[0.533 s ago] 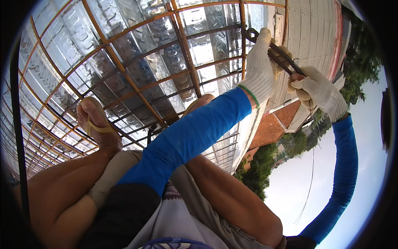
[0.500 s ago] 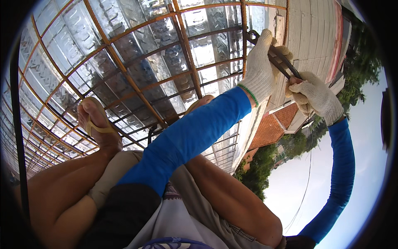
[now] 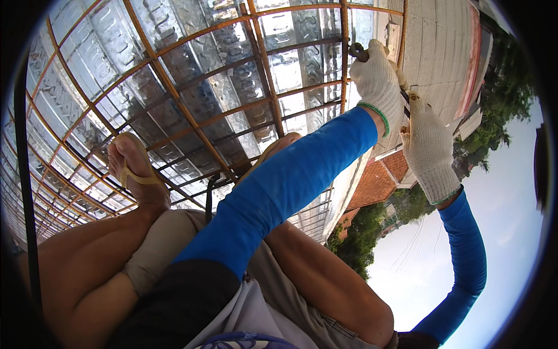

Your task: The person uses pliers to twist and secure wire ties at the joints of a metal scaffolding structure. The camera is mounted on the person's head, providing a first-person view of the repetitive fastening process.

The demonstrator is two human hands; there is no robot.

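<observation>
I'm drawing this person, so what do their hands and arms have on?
The left hand and right hand wear off-white knitted gloves; the left cuff is edged in green. Wrinkled bright blue sleeves come next, then black fabric higher up.

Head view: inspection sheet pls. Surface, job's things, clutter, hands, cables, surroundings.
Surface: shiny ribbed metal sheets behind the bars.
Job's things: grid of rusty bars; dark metal tool, its looped end close to an upright bar, contact unclear.
Clutter: dark bent rod between the feet, use unclear.
Hands: gloved left hand closed around the tool; gloved right hand at the tool's other end, grip hidden.
Cables: no cable made out; thin blurred wires below the right hand, too faint to trace.
Surroundings: pale ridged panels, orange roof, trees, sky.
</observation>
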